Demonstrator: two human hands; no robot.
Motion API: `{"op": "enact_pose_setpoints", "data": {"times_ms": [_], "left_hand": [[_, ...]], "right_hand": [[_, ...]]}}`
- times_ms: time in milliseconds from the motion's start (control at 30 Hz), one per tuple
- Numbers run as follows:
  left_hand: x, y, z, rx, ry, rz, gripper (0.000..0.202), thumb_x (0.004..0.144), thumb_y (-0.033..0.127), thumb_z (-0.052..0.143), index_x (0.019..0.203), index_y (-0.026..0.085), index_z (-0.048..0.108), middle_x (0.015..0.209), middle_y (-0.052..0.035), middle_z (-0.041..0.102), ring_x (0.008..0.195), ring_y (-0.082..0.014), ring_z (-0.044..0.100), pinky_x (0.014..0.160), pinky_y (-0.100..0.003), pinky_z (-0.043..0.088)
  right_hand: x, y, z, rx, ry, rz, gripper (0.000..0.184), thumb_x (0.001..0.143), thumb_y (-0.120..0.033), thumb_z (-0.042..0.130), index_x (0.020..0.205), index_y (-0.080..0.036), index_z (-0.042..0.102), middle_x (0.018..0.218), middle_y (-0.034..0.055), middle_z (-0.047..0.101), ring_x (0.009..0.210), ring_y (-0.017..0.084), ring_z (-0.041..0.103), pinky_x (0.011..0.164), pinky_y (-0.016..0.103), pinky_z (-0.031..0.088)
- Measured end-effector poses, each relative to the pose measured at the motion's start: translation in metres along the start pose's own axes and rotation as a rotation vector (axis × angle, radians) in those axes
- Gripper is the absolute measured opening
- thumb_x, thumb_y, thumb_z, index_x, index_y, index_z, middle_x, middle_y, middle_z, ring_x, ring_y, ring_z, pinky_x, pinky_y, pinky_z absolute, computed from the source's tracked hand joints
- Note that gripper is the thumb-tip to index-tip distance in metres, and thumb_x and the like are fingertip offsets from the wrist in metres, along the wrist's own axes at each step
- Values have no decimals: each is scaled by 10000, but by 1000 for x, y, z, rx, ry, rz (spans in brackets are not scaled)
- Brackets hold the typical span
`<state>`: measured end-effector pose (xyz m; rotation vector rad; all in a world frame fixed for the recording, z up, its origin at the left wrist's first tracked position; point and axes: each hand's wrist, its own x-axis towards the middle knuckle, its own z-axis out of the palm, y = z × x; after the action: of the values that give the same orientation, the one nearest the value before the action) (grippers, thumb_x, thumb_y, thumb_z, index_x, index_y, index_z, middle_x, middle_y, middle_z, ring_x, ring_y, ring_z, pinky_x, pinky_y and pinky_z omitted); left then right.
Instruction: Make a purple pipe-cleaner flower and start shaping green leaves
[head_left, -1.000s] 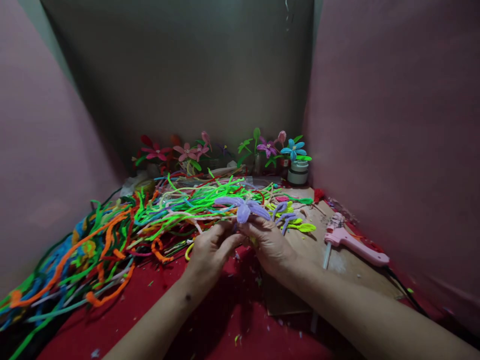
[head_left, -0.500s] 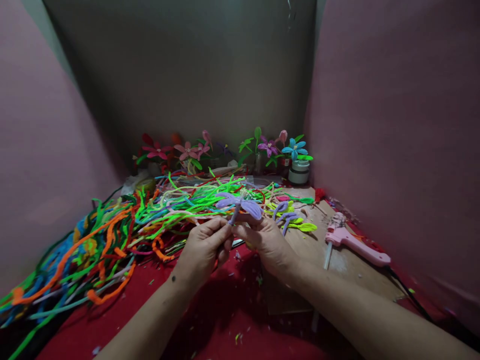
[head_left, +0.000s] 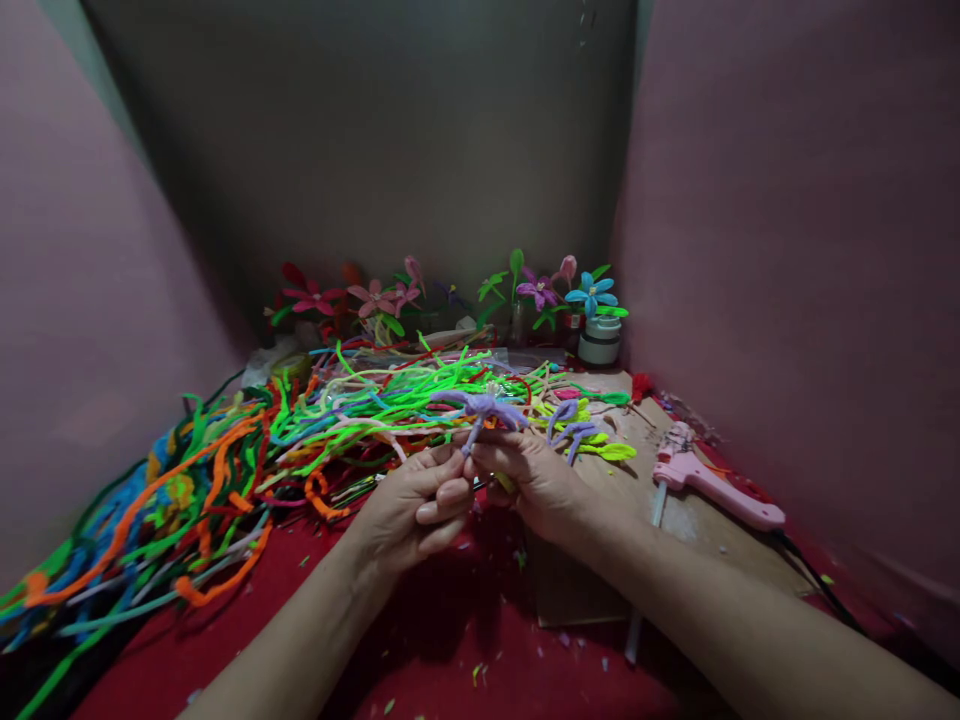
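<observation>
A purple pipe-cleaner flower [head_left: 484, 405] with a pale centre is held upright between my two hands, above the red cloth. My left hand [head_left: 420, 497] pinches the low end of its purple stem between thumb and fingers. From the other side, my right hand [head_left: 534, 482] closes on the same stem, fingertips meeting those of the left. Just behind the right hand lie loose purple petal loops [head_left: 574, 432] and yellow-green leaf loops [head_left: 611, 452].
Piled pipe cleaners [head_left: 225, 470] in many colours cover the left and middle. A pink glue gun [head_left: 712, 485] rests on a brown board [head_left: 675, 540] at right. Finished flowers [head_left: 536, 290] stand along the back, near a pale jar [head_left: 598, 342]. Scraps dot the red cloth [head_left: 450, 640].
The flower has tipped, so its petals now show more from the side. My left hand has turned, its lower fingers showing more plainly. Both hands keep hold of the stem.
</observation>
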<state>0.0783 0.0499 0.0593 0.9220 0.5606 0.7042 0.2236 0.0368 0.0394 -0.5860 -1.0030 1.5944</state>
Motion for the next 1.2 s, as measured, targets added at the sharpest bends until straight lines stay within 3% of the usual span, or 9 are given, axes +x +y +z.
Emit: {"op": "enact_pose_setpoints", "data": {"times_ms": [100,200,300,367,633,867,1000,1100,1200], "left_hand": [[0,0,2,162,19,11,186,809,327,568,741,156,541,433,97,352,305,-15,149,276,-129,233],[1,-4,7,539,180,185,261,818,380,541,687,155,536,462,56,447,359,-51,358,365,-162,316],[3,-11,9,861,297,364,195,767,343,604,726,153,580,585,29,537,505,-82,455,480,-184,370],[3,-14,8,935,311,391,170,742,324,627,774,159,600,629,25,556,551,-98,458,511,-196,378],[-2,-11,14,852,302,475,116,738,253,612,656,172,615,554,18,565,511,-112,482,522,-211,391],[-2,-14,12,890,264,537,193,758,199,553,568,182,582,526,12,568,498,-120,513,521,-218,400],[-2,-11,14,905,284,569,59,737,166,590,713,179,642,661,1,613,626,-135,547,617,-224,434],[-3,-3,13,857,350,584,150,727,168,621,870,182,665,845,-28,647,823,-168,579,760,-246,444],[-8,9,10,695,418,568,161,747,236,629,893,180,663,799,-28,638,792,-160,587,708,-235,462]], "right_hand": [[2,4,-1,19,45,-64,132,695,-285,684,774,-181,665,624,-16,585,514,80,456,423,183,282],[3,6,0,35,88,-113,194,689,-301,686,842,-183,672,646,-2,616,578,123,526,467,211,350],[2,5,2,21,120,-166,181,671,-275,706,827,-190,675,677,-8,636,653,145,566,604,261,435],[-1,4,3,-30,138,-209,174,670,-243,710,833,-199,668,730,-13,645,717,149,579,713,288,450],[-8,-3,8,-211,160,-402,185,688,-219,696,793,-220,543,788,-31,560,739,134,517,715,269,424],[-10,-5,13,-157,101,-345,206,708,-294,687,815,-244,519,665,-52,512,536,113,443,511,251,388],[-10,-5,11,-200,133,-409,201,697,-270,702,840,-236,565,775,-24,546,685,135,504,649,270,419],[-10,-8,10,-294,187,-460,171,695,-291,700,829,-221,622,884,18,567,859,180,514,773,302,417],[-11,-12,10,-394,254,-521,117,716,-287,681,811,-222,661,920,35,569,936,202,495,827,322,399]]}}
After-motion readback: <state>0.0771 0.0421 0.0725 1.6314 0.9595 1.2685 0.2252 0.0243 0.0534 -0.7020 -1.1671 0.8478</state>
